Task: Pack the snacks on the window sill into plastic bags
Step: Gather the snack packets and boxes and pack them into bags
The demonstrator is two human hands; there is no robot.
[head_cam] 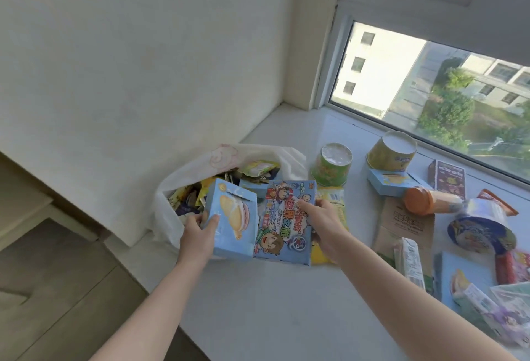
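By the plastic bag [166,217], left hand [199,236] is gripping the blue box [233,217], right hand [322,221] the cartoon box [282,228].
Cramming both in is probably risking tipping it floorward.

The blue bowl [479,231] is motion-blurred, the right edge cuts the red packet [513,270], and the cartoon box [284,226] partly hides the plastic bag [183,180].

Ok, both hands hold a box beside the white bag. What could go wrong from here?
1. The white plastic bag already looks full of packets and seems to sit at the edge of the window sill; pushing the light blue cake box in with the left hand might tip it off.
2. The right hand holds the cartoon snack box by one side only, so it may slip.
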